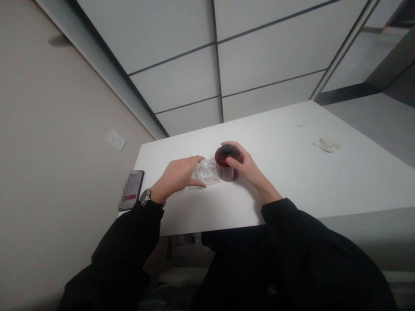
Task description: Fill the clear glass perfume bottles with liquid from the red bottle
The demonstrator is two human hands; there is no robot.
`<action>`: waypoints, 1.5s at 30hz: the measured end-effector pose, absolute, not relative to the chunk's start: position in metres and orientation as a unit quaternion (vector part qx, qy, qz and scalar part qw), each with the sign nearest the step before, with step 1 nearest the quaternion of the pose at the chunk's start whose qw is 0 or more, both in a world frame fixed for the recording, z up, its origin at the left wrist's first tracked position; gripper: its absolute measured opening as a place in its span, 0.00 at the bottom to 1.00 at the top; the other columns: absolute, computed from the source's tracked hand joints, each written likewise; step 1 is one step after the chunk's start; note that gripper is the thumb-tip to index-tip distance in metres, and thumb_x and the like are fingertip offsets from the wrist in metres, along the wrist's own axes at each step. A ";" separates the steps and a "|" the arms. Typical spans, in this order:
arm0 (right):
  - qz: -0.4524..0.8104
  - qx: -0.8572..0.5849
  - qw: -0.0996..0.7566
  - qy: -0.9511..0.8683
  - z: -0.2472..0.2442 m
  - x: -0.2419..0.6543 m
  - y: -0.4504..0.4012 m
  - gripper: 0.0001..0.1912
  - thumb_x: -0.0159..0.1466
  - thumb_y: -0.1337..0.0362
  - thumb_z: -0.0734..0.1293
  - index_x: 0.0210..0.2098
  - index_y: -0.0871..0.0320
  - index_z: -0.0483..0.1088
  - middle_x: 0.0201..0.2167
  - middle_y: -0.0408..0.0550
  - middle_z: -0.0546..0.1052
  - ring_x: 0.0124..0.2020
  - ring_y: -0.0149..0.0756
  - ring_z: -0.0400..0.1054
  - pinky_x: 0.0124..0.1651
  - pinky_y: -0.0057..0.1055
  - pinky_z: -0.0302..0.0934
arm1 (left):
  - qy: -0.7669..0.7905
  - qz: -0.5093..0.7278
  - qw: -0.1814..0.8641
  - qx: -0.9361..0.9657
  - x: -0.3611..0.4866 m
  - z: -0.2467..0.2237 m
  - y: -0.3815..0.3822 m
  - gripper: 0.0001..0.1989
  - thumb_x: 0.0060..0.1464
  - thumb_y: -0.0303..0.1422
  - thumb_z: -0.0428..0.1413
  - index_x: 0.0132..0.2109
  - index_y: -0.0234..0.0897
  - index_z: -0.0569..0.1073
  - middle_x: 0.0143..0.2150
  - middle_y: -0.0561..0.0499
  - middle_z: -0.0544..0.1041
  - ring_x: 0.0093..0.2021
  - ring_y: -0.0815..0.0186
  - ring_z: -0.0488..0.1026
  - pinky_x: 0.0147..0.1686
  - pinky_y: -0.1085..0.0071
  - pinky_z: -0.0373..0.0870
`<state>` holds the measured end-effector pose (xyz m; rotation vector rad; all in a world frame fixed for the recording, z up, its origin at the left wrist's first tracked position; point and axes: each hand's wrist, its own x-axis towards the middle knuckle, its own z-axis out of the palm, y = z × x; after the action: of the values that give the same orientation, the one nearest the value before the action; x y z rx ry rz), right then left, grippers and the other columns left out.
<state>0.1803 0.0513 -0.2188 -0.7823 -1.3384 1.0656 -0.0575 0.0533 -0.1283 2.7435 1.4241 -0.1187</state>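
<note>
A dark red, see-through round bottle [226, 172] with a black cap stands upright on the white table [282, 172]. My right hand [244, 163] is wrapped round its right side, the thumb across its front. Just left of the bottle, close against it, is a clear, box-like piece that looks like plastic or glass [208, 172]. My left hand [177, 173] grips this clear piece from the left, fingers at the far side and thumb at the near side. What the clear piece is exactly I cannot make out.
A phone [132, 190] lies at the table's left edge, by the wall with a socket [116, 140]. Toward the right lies a crumpled, pale scrap [327, 145], with a small thin bit [299, 125] farther back. Panelled white doors [259, 56] rise behind the table.
</note>
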 end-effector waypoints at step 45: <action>0.463 -0.312 0.596 -0.576 -0.225 0.179 0.055 0.32 0.58 0.39 0.76 0.54 0.48 0.72 0.54 0.49 0.79 0.57 0.49 0.72 0.66 0.51 0.62 | 0.495 -0.054 0.023 0.867 -0.049 -0.125 0.047 0.35 0.53 0.51 0.70 0.61 0.39 0.70 0.52 0.43 0.83 0.49 0.48 0.81 0.44 0.63 0.70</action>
<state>0.1785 0.0551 -0.2247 -0.7250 -1.3378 1.0759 -0.0490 0.0466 -0.1251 2.6848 1.5313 -0.1675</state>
